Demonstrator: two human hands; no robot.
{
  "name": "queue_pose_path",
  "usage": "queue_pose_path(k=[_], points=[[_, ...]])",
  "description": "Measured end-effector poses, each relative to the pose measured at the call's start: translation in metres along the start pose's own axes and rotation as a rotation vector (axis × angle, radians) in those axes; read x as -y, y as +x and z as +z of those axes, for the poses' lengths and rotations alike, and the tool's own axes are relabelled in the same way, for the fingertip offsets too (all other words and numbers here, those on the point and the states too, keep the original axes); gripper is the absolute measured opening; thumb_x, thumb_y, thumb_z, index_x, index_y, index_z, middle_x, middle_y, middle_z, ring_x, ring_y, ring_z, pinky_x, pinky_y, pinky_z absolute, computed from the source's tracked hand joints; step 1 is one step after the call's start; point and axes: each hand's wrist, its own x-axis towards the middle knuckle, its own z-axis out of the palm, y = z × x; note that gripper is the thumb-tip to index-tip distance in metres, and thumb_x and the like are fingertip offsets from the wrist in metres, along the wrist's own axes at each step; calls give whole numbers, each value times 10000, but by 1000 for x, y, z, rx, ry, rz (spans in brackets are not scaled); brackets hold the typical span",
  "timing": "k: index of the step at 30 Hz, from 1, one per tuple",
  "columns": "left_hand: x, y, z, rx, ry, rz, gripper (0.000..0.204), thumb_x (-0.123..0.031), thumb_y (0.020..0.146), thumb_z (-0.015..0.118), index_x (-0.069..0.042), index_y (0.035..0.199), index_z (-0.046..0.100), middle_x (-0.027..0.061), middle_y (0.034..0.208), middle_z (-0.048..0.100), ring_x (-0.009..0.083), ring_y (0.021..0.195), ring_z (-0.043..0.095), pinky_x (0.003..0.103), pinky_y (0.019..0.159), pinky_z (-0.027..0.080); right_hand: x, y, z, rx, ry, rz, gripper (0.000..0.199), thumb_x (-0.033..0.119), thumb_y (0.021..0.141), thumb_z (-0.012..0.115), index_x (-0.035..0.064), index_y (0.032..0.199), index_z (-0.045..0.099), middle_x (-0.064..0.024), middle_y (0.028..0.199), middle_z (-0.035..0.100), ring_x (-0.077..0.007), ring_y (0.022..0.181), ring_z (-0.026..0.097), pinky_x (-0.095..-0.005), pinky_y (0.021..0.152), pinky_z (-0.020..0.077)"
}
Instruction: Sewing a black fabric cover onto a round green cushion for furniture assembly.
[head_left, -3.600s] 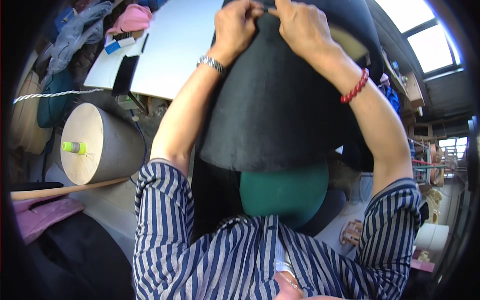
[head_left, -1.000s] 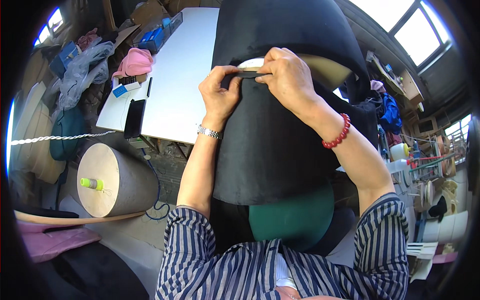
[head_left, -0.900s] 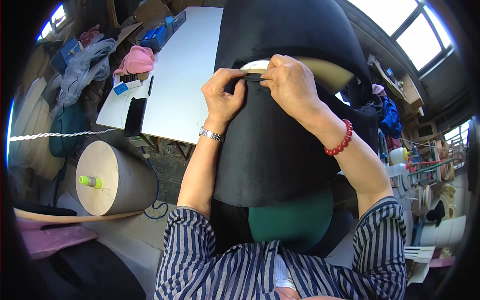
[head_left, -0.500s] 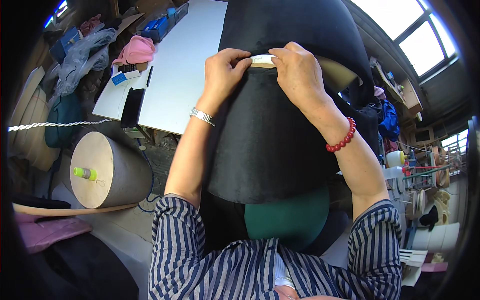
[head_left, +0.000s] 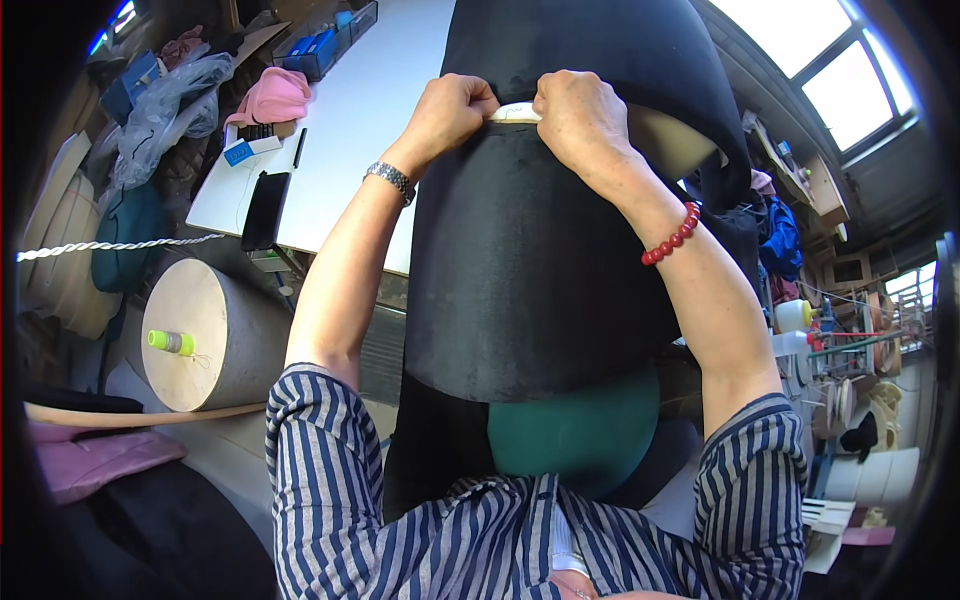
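Note:
In front of me stands a large rounded piece with a black fabric-like covering [head_left: 540, 260]; its broad upper part curves over at the far side. A short white strip [head_left: 515, 112] with a thin dark squiggle shows where the upper and lower parts meet. My left hand [head_left: 455, 110] pinches at the strip's left end, fingers closed. At the other end, my right hand [head_left: 585, 110] is closed with its knuckles up, and most of its fingertips are hidden. A cream inner surface [head_left: 675, 140] shows beneath the black edge right of that hand.
A white table [head_left: 360, 110] at the left bears a pink cloth [head_left: 275, 97], a blue-and-white box [head_left: 250, 150] and a black flat object [head_left: 266, 210]. Lower left lies a large cylinder [head_left: 240, 335] with a yellow-green thread spool [head_left: 171, 342]. A green rounded surface [head_left: 570, 435] is below the black piece.
Both hands have curled more tightly and shifted slightly upward at the strip. My left forearm and elbow have swung outward to the left. The black lower part appears slightly wider.

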Motion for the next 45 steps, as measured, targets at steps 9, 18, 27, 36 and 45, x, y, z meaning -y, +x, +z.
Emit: queue_pose_path(k=[9, 18, 27, 36, 45], points=[[14, -5, -1, 17, -326, 113, 180, -161, 778, 726, -36, 908, 715, 61, 721, 681, 92, 658, 583, 248, 639, 460, 7, 2, -5, 25, 46, 77, 158, 100, 799, 642, 40, 934, 697, -169, 900, 677, -315, 870, 667, -391, 770, 534], [11, -1, 16, -113, -86, 11, 132, -135, 843, 639, -20, 866, 700, 64, 724, 674, 120, 654, 572, 286, 651, 464, 3, 1, 2, 0, 144, 143, 130, 139, 835, 626, 56, 911, 690, -152, 877, 672, -314, 857, 652, -415, 763, 504], [27, 3, 18, -60, -347, 35, 164, -141, 890, 595, 3, 851, 664, 8, 691, 609, 79, 672, 511, 256, 651, 434, -1, 3, 4, -10, 232, 180, 139, 158, 834, 629, 70, 907, 708, -151, 921, 679, -317, 886, 658, -411, 797, 517], [22, -2, 7, 78, -382, 38, 182, -176, 940, 560, -29, 857, 628, -47, 779, 548, 41, 715, 445, 193, 674, 374, -6, 11, 7, 69, 327, 265, 166, 200, 843, 628, 66, 909, 701, -145, 940, 676, -302, 925, 646, -402, 809, 510], [17, -32, 2, 53, -489, 295, 326, -124, 688, 797, -46, 986, 692, 37, 994, 654, 167, 1025, 573, 305, 931, 429, -24, -10, -11, 51, 297, -130, 247, 216, 773, 719, 34, 940, 714, -121, 749, 670, -259, 726, 646, -366, 716, 484]])
